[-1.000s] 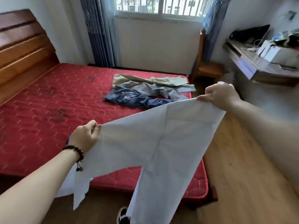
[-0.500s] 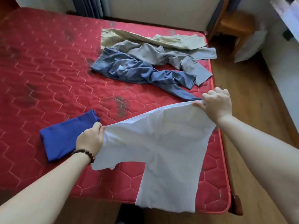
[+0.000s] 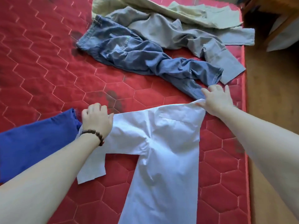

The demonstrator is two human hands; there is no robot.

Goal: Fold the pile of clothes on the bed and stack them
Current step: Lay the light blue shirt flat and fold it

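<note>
Lying flat on the red bed (image 3: 48, 65), near its right edge: white shirt (image 3: 161, 151), folded in half lengthwise. Left hand (image 3: 96, 120), fingers curled, gripping the sleeve end of the white shirt, just beside the folded blue garment (image 3: 35, 143). Right hand (image 3: 216, 100) resting on the collar corner, fingers spread, possibly pinching underneath. Beyond the white shirt, sprawling unfolded: jeans (image 3: 137, 54), grey trousers (image 3: 186, 36), beige trousers (image 3: 186, 12).
</note>
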